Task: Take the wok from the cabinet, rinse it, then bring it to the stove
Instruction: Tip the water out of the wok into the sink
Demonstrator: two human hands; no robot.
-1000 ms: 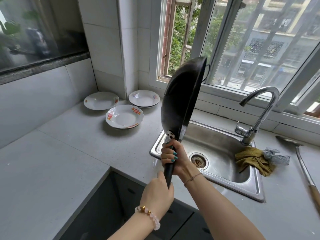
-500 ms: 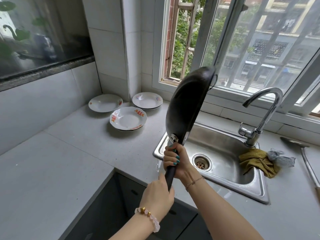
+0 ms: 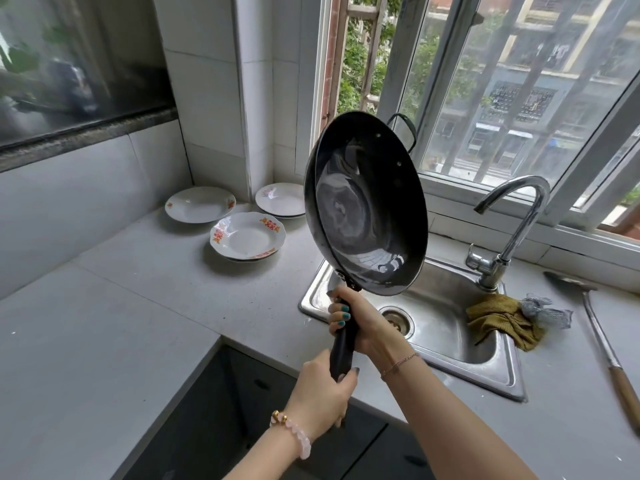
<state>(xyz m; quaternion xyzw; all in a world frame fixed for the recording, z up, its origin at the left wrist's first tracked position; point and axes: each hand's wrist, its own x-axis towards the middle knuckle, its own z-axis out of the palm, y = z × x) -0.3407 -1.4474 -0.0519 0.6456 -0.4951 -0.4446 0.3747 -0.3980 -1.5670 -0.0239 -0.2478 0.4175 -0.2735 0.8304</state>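
A black wok (image 3: 367, 209) is held nearly upright above the left part of the steel sink (image 3: 450, 341), its hollow facing me and to the right. Its long black handle points down. My right hand (image 3: 363, 320) grips the handle just under the bowl. My left hand (image 3: 322, 396) grips the handle's lower end. A small loop handle shows at the wok's top rim. The chrome tap (image 3: 502, 244) stands behind the sink at the right; no water is running.
Three white plates (image 3: 246, 237) sit in the counter's back corner. A yellow cloth (image 3: 502, 320) and a steel scourer (image 3: 543, 310) hang on the sink's right rim. A long-handled spatula (image 3: 606, 341) lies on the counter at far right. Dark cabinet fronts are below.
The wok has turned about its handle: earlier it was edge-on to me, now its inside faces me. Both hands stay on the handle.
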